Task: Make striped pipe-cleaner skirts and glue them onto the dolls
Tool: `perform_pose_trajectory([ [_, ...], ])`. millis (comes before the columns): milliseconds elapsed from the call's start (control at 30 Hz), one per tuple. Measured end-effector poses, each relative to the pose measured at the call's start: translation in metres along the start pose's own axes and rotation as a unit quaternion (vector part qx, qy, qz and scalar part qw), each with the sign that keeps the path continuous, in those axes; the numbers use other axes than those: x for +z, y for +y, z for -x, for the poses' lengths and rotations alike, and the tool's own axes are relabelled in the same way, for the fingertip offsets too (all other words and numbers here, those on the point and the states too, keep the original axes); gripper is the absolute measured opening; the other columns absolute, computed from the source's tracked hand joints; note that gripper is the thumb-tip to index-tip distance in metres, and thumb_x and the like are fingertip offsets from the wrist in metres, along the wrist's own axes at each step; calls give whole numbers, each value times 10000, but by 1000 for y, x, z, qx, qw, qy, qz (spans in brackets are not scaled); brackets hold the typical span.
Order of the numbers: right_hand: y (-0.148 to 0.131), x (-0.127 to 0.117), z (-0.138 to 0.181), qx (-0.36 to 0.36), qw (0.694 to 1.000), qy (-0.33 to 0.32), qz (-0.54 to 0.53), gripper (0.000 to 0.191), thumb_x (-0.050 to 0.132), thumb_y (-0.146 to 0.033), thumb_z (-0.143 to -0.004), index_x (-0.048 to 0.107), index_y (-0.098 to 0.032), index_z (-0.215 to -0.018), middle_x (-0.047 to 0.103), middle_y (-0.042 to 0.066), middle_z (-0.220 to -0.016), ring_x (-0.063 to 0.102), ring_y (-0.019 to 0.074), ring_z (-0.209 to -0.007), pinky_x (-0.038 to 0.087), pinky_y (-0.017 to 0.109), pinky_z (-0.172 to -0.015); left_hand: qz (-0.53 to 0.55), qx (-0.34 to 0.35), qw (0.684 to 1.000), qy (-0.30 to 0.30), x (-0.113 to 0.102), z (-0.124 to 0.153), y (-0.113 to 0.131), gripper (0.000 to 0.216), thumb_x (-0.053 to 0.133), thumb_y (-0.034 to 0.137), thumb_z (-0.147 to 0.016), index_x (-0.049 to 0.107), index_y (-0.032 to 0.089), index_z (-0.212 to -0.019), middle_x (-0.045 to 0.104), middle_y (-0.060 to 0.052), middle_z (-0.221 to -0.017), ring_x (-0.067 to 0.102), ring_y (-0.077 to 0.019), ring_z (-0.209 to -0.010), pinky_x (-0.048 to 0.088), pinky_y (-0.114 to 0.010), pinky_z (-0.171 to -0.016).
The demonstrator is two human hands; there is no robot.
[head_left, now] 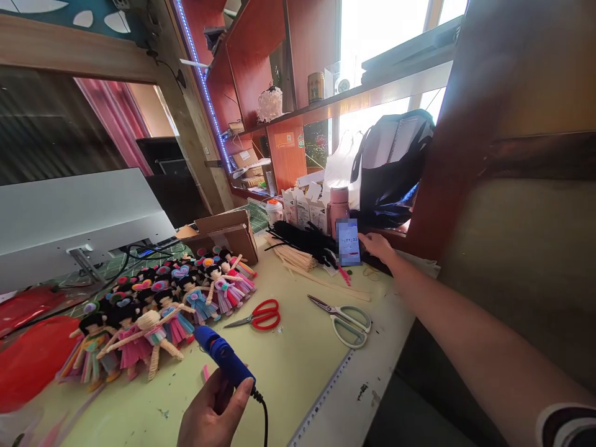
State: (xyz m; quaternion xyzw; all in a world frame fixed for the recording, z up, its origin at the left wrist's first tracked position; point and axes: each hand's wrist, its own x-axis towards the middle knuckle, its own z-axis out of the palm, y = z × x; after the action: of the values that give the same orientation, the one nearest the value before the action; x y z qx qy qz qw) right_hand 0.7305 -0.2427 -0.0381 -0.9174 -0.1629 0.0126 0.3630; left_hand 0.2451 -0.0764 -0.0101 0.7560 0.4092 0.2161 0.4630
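Note:
My left hand (212,410) is closed around a blue corded hand tool (226,357), a stubby cylinder with a black cord leaving its rear end near my thumb. Its exact kind I cannot make out. A bit of pink material shows beside that hand. My right hand (378,247) reaches far forward, its fingers at the right edge of a phone (349,243) that stands upright with its screen lit. Some of those fingers are hidden. Red-handled scissors (263,315) and larger pale-handled scissors (347,321) lie between my hands, apart from both.
Many small yarn dolls (172,304) crowd the left, before a monitor (79,223) and a cardboard box (228,233). Black pipe cleaners (302,239) lie over pale strips (298,256). A pink bottle (338,208) stands behind the phone. A ruler (321,397) runs along the near table edge.

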Motion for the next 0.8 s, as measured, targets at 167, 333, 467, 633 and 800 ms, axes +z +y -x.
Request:
perform_pose_trajectory([
  [167,1,3,2,2,999,-32,-14,364,614,-369,-952,593,-184,-1265,617,94,-1271,638,235,-1057,558,452,-879,2,-4,1000,-11,1,-1,-1,583,711,709,-549,732,206,-842,789,-72,-865,727,-310,-879,584,-329,-734],
  [333,2,4,4,11,997,-73,-14,365,616,-372,-951,595,-178,-1259,623,92,-1258,642,234,-1047,561,448,-871,4,-6,1000,-2,2,0,0,582,708,704,-570,738,199,-858,783,-77,-852,724,-315,-883,584,-337,-730],
  [467,4,4,5,12,995,-98,-2,364,618,-369,-950,595,-176,-1257,626,92,-1252,644,232,-1041,562,446,-867,4,-5,1000,-2,2,0,-2,605,702,723,-556,736,201,-859,777,-69,-834,725,-306,-876,585,-323,-713],
  [633,6,4,3,0,994,-111,22,356,619,-366,-949,600,-178,-1250,627,90,-1251,644,232,-1041,562,444,-867,-7,-2,1000,-8,2,-2,-6,591,688,726,-574,733,210,-858,776,-60,-830,723,-297,-863,580,-314,-702],
  [800,5,5,3,-2,994,-97,54,356,619,-368,-949,601,-179,-1249,625,90,-1257,641,235,-1049,560,447,-874,-19,2,1000,-3,2,-2,-7,599,683,735,-568,730,207,-847,777,-61,-822,720,-301,-843,576,-321,-688],
])
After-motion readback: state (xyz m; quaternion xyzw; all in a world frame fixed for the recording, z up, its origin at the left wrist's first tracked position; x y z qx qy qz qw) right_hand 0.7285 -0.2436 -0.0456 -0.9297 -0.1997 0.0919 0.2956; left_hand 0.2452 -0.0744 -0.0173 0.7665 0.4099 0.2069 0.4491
